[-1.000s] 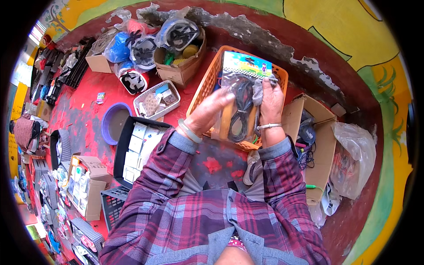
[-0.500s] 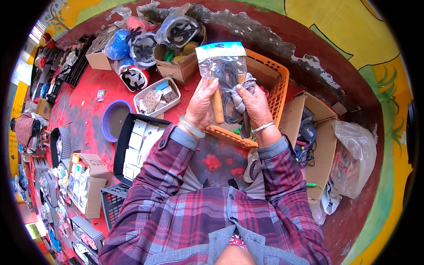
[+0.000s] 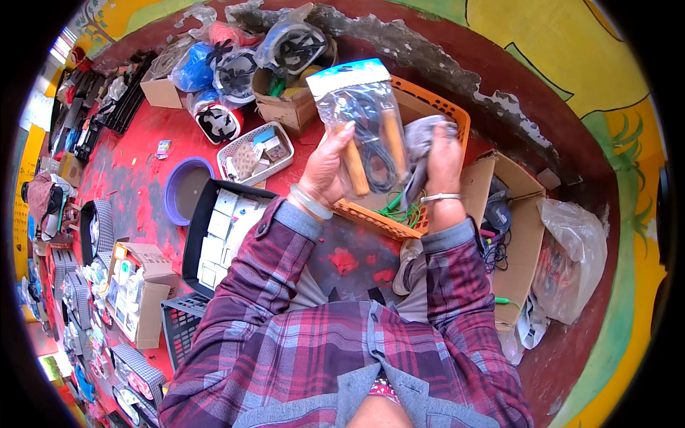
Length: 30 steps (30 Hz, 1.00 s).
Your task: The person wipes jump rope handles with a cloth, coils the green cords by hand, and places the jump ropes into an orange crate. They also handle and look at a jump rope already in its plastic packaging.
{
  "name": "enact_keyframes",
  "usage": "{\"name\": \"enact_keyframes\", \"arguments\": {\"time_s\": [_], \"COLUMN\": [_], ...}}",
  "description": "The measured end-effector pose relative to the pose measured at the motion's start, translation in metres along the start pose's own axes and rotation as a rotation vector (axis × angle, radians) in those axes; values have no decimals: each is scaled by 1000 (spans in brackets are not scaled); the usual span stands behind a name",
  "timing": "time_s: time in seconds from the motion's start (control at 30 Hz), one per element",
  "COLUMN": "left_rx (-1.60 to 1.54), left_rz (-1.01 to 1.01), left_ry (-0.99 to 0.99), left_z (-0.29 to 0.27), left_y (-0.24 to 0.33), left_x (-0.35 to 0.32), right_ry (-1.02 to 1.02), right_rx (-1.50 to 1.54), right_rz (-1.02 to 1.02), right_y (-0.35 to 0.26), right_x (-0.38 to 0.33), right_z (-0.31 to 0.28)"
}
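We hold up a clear plastic packet (image 3: 367,128) with a pale blue header card, two wooden handles and a coil of dark cord showing through it, raised above the orange basket (image 3: 399,214) that sits on the red floor (image 3: 135,178) in front of our knees. Our left hand (image 3: 327,167) grips the packet's lower left edge, thumb up along the plastic and fingers curled behind it; our right hand (image 3: 442,160) closes on the packet's right side together with a bunched grey cloth (image 3: 421,146), the fingers wrapped tight. Each wrist carries a pale bangle, and both arms are in plaid sleeves of red and grey. Green cord lies in the basket's near corner. Just left of the basket, a black tray (image 3: 207,235) of small white boxes rests by our left elbow, with a blue bowl (image 3: 182,189) beyond its far left corner and a white mesh basket (image 3: 255,153) of small items behind that. An open cardboard box (image 3: 514,214) of dark cables stands to the basket's right, a crumpled clear plastic bag (image 3: 571,257) beside it. Along the floor's far edge, by the wall, sit bagged helmets (image 3: 292,46) and another cardboard box (image 3: 289,110).
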<state>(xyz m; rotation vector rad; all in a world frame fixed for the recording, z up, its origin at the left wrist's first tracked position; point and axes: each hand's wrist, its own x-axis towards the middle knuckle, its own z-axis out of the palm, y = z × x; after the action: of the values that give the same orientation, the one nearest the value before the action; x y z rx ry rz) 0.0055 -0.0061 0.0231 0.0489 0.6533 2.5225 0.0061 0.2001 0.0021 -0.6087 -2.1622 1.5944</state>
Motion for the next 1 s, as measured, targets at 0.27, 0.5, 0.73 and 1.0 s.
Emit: {"name": "enact_keyframes", "arguments": {"time_s": [0.27, 0.5, 0.73, 1.0], "left_rx": [-4, 17, -51, -131], "left_rz": [52, 119, 273, 350], "left_ry": [-3, 113, 128, 98], "left_z": [2, -31, -27, -11], "left_y": [-14, 2, 35, 36], "left_x": [7, 12, 11, 3], "right_ry": [-546, -605, -650, -426], "right_rx": [149, -254, -336, 1117], "right_rz": [-240, -905, -1038, 355], "right_y": [-65, -32, -35, -64], "right_x": [-61, -81, -71, -32], "right_z": [6, 38, 13, -25]}}
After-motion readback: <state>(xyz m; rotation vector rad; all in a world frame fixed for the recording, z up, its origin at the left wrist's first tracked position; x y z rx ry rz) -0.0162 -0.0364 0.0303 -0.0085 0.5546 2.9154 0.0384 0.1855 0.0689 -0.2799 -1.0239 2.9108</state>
